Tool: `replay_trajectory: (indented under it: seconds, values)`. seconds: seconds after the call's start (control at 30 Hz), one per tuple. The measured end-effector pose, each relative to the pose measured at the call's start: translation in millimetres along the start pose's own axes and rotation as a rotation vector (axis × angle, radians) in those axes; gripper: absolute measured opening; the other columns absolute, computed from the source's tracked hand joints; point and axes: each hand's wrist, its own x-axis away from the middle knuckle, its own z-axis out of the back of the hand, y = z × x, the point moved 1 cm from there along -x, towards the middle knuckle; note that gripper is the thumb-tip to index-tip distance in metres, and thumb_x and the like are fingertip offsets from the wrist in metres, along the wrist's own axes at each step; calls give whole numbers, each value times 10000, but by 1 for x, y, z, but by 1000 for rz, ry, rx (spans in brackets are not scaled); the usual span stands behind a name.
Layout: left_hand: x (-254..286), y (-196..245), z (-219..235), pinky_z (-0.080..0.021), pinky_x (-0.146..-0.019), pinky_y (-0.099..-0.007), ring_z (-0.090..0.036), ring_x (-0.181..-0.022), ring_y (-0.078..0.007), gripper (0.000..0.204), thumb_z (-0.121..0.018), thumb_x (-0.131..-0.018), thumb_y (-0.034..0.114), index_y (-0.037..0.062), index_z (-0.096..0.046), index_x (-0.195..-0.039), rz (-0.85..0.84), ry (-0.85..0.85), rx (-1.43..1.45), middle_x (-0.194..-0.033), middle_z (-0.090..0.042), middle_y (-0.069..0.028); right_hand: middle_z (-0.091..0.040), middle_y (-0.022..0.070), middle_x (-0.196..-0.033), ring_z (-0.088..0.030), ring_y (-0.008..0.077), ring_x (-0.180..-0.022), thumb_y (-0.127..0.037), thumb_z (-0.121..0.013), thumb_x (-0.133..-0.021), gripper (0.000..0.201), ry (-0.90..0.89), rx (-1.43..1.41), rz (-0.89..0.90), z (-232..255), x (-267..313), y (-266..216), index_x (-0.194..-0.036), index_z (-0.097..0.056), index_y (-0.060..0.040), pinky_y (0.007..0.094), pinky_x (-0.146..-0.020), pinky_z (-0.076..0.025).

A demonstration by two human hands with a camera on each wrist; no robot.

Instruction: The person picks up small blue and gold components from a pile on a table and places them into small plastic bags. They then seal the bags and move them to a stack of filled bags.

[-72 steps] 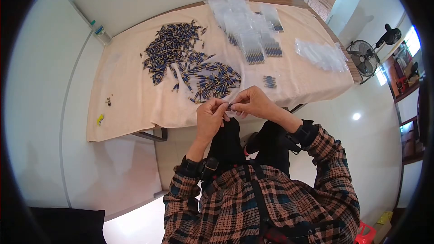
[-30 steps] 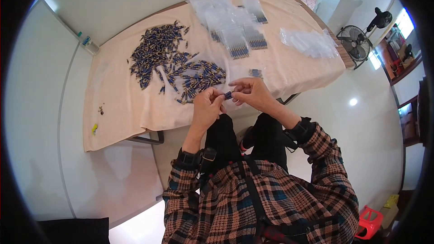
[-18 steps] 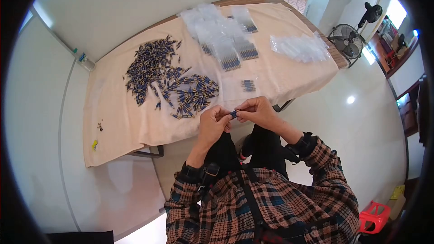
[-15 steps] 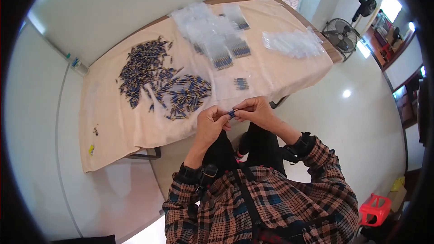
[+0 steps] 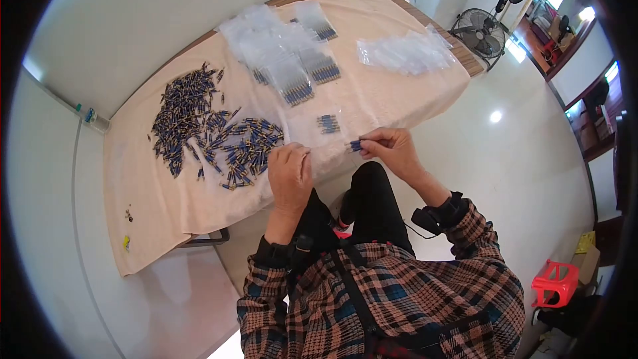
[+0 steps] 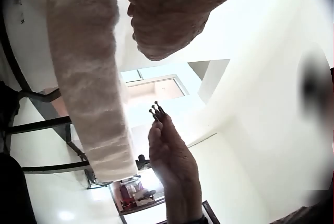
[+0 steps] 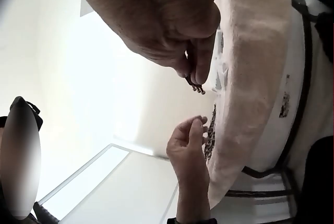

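My right hand [image 5: 393,151] pinches several small dark-blue cylindrical pieces [image 5: 355,145] with gold ends between thumb and fingers, just off the table's near edge. Their gold tips point toward the left hand. In the left wrist view these pieces [image 6: 157,110] stick up from the fingertips. My left hand [image 5: 290,171] hovers beside the near pile, apart from the right hand. Its fingers are loosely bent with nothing visible in them, as the right wrist view of the left hand [image 7: 189,151] also shows. A small row of like pieces [image 5: 327,123] lies on the cloth beyond the hands.
Loose blue-and-gold pieces form a big heap [image 5: 183,110] and a nearer pile [image 5: 249,149]. Filled clear bags [image 5: 289,76] overlap at the back; flat clear bags [image 5: 405,52] lie right. A yellow item [image 5: 126,243] sits at the left edge. A fan [image 5: 480,32] and red stool [image 5: 555,284] stand right.
The hands were together at the blue pieces; now they are apart. The left hand has let go and moved left, while the right has moved right, keeping the pieces. The head view has turned right.
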Motion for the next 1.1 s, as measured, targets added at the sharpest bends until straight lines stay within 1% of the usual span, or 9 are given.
replay_trajectory:
  seconds: [0.07,0.17,0.2,0.33,0.43,0.57,0.73,0.83,1.1]
  values:
    - [-1,-9,-3,-431,-868,-420,-555,-962,-347,166,-644,-754,46,52,-646,-919,-83,90,-132,-988,-620,-111,-689,103,-854,-672,136,-739,-39,-655,-873,146,40,1,28,7,-7,-1,-967,-667,72,251,-680,-577]
    - [4,-17,-11,-425,-906,-414,-553,-988,-329,171,-645,-761,36,35,-644,-933,-122,71,-222,-1020,-618,-113,-692,98,-854,-673,134,-740,-45,-635,-888,130,151,72,42,14,-17,-3,-974,-676,43,251,-690,-576]
    - [5,-17,-12,-421,-925,-410,-552,-1001,-320,174,-646,-765,31,27,-644,-940,-141,60,-265,-1036,-617,-113,-692,98,-854,-673,134,-740,-45,-635,-888,130,154,71,40,16,-21,-1,-974,-676,43,251,-690,-576]
    - [5,-18,-13,-422,-906,-427,-539,-1031,-318,212,-623,-767,64,52,-642,-977,-156,-9,-268,-1078,-604,-106,-691,108,-877,-672,133,-744,-48,-636,-888,140,193,12,40,20,-37,13,-977,-668,55,250,-699,-578]
    - [5,-14,-11,-427,-911,-414,-553,-1010,-320,184,-616,-783,51,34,-646,-964,-154,7,-269,-1048,-617,-114,-684,120,-857,-672,145,-739,-34,-649,-873,153,223,-83,10,17,-44,18,-966,-663,86,251,-670,-584]
    - [5,-10,-10,-435,-905,-406,-564,-993,-322,165,-604,-799,42,25,-651,-956,-137,15,-252,-1031,-627,-119,-687,124,-889,-674,143,-755,-57,-643,-886,166,192,18,-1,19,-48,20,-986,-657,74,250,-687,-584]
    - [7,-11,-15,-441,-898,-401,-573,-992,-321,158,-594,-820,47,19,-655,-963,-136,37,-262,-1036,-633,-121,-686,130,-877,-678,155,-751,-53,-646,-884,163,177,27,-18,20,-55,17,-979,-658,78,252,-672,-589]
    - [8,-10,-19,-443,-904,-401,-577,-998,-324,163,-594,-828,54,11,-655,-974,-137,45,-291,-1047,-637,-125,-686,133,-871,-679,158,-740,-48,-648,-881,165,143,36,-87,19,-60,18,-978,-656,85,254,-660,-592]
    - [8,-10,-23,-452,-909,-403,-584,-1007,-341,172,-598,-832,59,-7,-656,-980,-136,0,-337,-1062,-641,-144,-691,133,-847,-681,152,-716,-52,-658,-873,160,52,-96,-141,14,-63,15,-965,-664,78,252,-656,-591]
